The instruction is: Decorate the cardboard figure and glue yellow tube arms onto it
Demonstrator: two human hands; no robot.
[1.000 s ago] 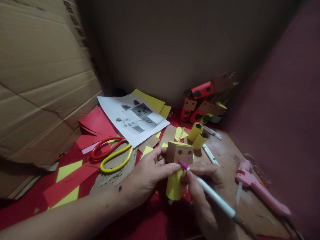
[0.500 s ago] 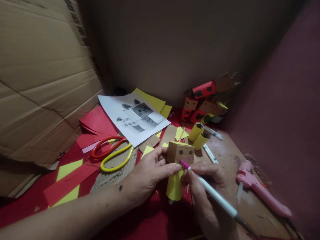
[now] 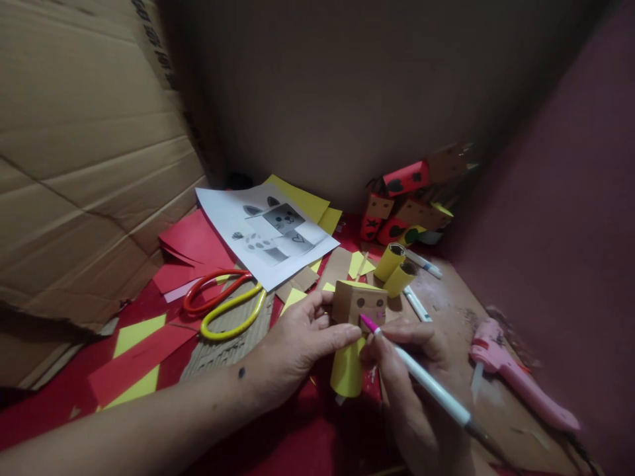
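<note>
Our left hand (image 3: pixel 297 340) grips the figure (image 3: pixel 351 360): brown box head (image 3: pixel 348 305), dark eyes (image 3: pixel 361 303), yellow body (image 3: pixel 346 378); right hand (image 3: pixel 409 403) grips pink-tipped marker (image 3: pixel 431 381).

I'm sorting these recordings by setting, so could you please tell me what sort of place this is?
Probably a craft corner, judging by the pink glue gun, the scissors and the printed animal picture.

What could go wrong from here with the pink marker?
Stray ink: the right hand has the pink-tipped marker right at the cardboard head, so a slip might streak it.

Smudged thumb: the left hand has its thumb close to the tip.

Shifting: the left hand steadies the head above the yellow tube; a hard press could tilt it.
</note>
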